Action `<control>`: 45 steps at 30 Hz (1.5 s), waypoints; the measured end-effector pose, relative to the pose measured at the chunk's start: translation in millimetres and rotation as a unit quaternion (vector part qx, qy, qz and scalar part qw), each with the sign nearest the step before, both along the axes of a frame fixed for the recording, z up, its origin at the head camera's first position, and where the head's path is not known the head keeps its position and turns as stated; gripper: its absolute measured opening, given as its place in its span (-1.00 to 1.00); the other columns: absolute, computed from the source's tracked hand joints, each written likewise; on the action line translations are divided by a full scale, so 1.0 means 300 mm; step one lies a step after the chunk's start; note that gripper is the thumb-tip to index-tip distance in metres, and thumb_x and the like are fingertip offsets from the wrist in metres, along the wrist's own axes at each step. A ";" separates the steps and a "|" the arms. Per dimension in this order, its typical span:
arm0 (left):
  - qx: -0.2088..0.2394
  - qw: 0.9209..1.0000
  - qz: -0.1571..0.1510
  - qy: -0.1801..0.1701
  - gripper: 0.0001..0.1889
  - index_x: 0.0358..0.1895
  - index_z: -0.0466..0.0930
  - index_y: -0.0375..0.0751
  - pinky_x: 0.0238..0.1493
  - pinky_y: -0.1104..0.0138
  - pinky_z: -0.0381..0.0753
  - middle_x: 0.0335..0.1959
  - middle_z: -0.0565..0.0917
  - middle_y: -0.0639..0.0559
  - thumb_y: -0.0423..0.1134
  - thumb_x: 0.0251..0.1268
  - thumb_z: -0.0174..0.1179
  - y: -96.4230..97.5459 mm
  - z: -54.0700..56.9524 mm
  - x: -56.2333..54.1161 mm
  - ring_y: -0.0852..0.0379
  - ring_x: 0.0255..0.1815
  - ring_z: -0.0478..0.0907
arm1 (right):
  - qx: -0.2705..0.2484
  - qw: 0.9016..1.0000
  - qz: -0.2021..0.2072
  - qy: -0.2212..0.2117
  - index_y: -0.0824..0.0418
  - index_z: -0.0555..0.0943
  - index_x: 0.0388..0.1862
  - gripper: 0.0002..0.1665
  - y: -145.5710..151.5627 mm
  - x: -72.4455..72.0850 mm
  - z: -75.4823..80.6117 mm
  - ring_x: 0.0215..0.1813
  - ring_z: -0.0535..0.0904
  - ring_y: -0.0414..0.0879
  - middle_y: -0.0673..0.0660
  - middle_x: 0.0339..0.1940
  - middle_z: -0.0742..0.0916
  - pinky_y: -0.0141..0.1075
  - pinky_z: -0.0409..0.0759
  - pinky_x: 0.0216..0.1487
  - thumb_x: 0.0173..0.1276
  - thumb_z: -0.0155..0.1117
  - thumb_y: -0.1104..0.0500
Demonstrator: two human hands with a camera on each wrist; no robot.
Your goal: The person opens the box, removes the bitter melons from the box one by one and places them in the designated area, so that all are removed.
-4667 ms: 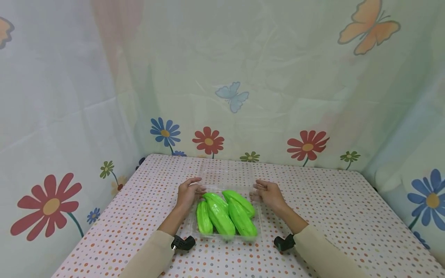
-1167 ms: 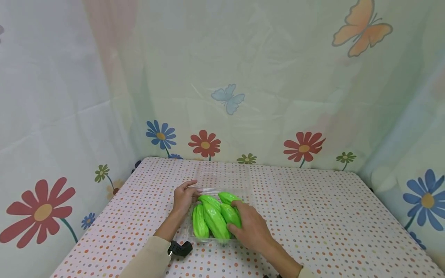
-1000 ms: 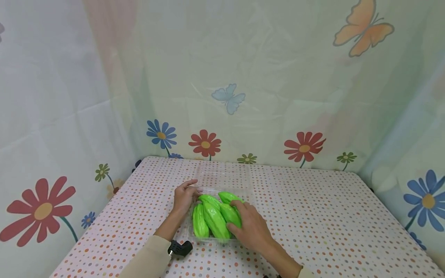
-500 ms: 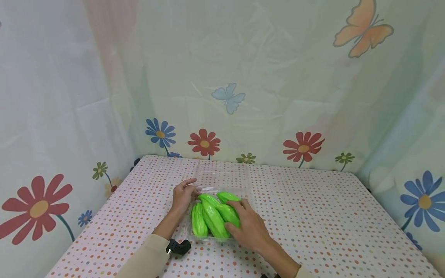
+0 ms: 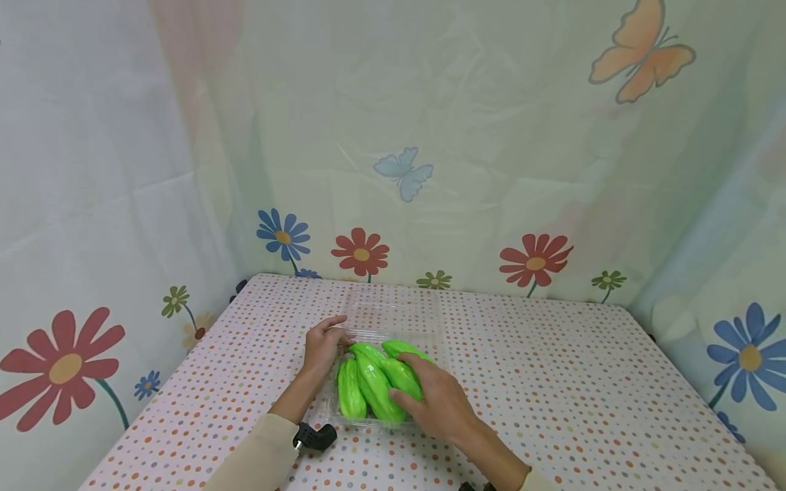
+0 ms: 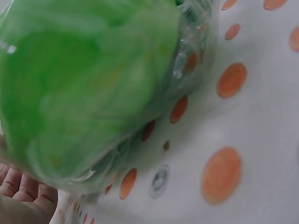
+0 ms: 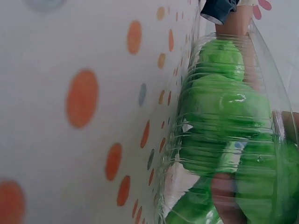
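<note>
A clear plastic clamshell box (image 5: 345, 419) holds several glossy, ridged, bright green gourd-like fruits (image 5: 351, 392), lying side by side. Over its right part, my right hand (image 5: 443, 401) grips one green fruit (image 5: 400, 375), thumb on the near side and fingers on the far side. Another fruit (image 5: 402, 349) lies behind that one. The right wrist view shows a finger (image 7: 226, 196) through the clear wall, among the fruits. My left hand (image 5: 322, 348) stays at the box's back left corner, fingers relaxed against its side; its palm (image 6: 25, 200) shows beside the box in the left wrist view.
The box's transparent lid (image 5: 393, 310) is laid back flat behind it on the dotted tablecloth (image 5: 540, 368). A fabric backdrop (image 5: 491, 136) with flowers and butterflies encloses the table at the back and sides.
Earlier both hands were at the box's sides; my right hand then moved onto the right-hand fruit. Over the last second it shifted that fruit slightly left. My left hand stayed put.
</note>
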State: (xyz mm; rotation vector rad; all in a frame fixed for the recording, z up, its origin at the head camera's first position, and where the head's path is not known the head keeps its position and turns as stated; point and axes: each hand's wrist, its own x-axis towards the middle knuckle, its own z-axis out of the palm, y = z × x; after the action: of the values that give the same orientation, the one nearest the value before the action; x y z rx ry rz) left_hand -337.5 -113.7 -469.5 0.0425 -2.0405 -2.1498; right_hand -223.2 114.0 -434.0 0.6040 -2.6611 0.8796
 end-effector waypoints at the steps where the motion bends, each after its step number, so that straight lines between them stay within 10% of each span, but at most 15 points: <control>1: 0.002 1.000 0.000 -0.001 -0.50 0.28 0.55 -0.40 -0.33 0.33 0.71 -0.17 0.75 -0.39 -0.42 0.23 0.05 -0.001 0.001 0.001 0.04 -0.34 0.75 | 0.001 1.000 0.004 0.002 0.10 0.47 0.42 -0.28 0.000 0.001 0.000 -0.22 0.51 -0.26 0.01 0.09 0.69 -0.37 0.46 -0.30 0.31 0.41 -0.04; 19: 0.005 1.000 -0.007 -0.001 -0.51 0.30 0.54 -0.37 -0.41 0.27 0.73 -0.15 0.75 -0.38 -0.41 0.29 0.04 -0.007 0.006 0.006 0.11 -0.42 0.72 | -0.002 1.000 0.004 -0.003 0.13 0.40 0.49 -0.31 -0.003 0.005 0.002 -0.15 0.52 -0.22 0.04 0.05 0.65 -0.27 0.56 -0.17 0.49 0.22 -0.12; 31: -0.008 1.000 -0.012 0.009 -0.53 0.29 0.53 -0.42 -0.19 0.03 0.75 -0.13 0.74 -0.44 -0.45 0.31 0.04 -0.004 0.040 0.022 -0.23 -0.23 0.75 | 0.019 0.999 -0.001 0.027 0.15 0.40 0.46 -0.35 -0.020 0.000 0.029 -0.31 0.47 -0.23 0.12 0.01 0.66 -0.35 0.50 -0.34 0.48 0.23 -0.03; 45: -0.017 1.000 0.000 0.018 -0.56 0.25 0.57 -0.42 -0.36 0.30 0.70 -0.23 0.75 -0.40 -0.43 0.32 0.06 -0.001 0.013 0.007 0.08 -0.42 0.74 | -0.023 0.997 -0.023 0.069 0.25 0.44 0.40 -0.39 0.027 -0.068 0.111 -0.33 0.45 -0.16 0.10 -0.19 0.63 -0.28 0.49 -0.36 0.45 0.28 0.08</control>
State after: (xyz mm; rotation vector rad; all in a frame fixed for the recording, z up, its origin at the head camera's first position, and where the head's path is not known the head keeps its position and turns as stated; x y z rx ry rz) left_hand -335.5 -114.0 -465.5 0.0006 -2.0570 -2.0997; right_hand -243.6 122.0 -400.8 0.5684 -2.5152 0.8508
